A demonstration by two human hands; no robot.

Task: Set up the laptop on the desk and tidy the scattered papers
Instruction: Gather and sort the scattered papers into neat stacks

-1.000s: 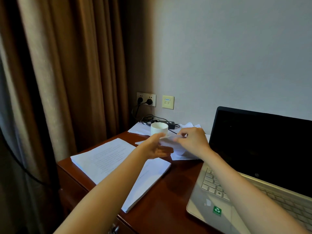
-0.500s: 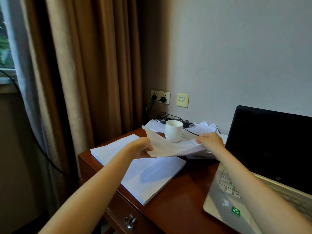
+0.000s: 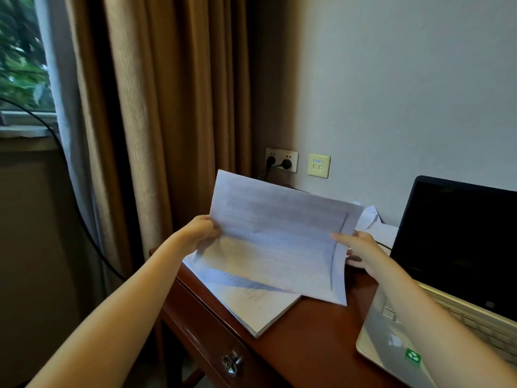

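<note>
Holding the sheet [image 3: 279,242] aloft, left fingers [image 3: 210,229] and right fingers [image 3: 342,238] pinch its opposite edges.

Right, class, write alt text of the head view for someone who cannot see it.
A person's left hand and right hand hold a white printed paper sheet above a reddish-brown wooden desk. A white paper stack lies beneath it, and an open silver laptop with a dark screen stands at right.

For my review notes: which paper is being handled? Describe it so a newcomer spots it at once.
Find the wooden desk beside the brown curtain. Above the paper stack lying there, one printed sheet is held by the left hand and right hand. It alone is lifted off the desk.
</note>
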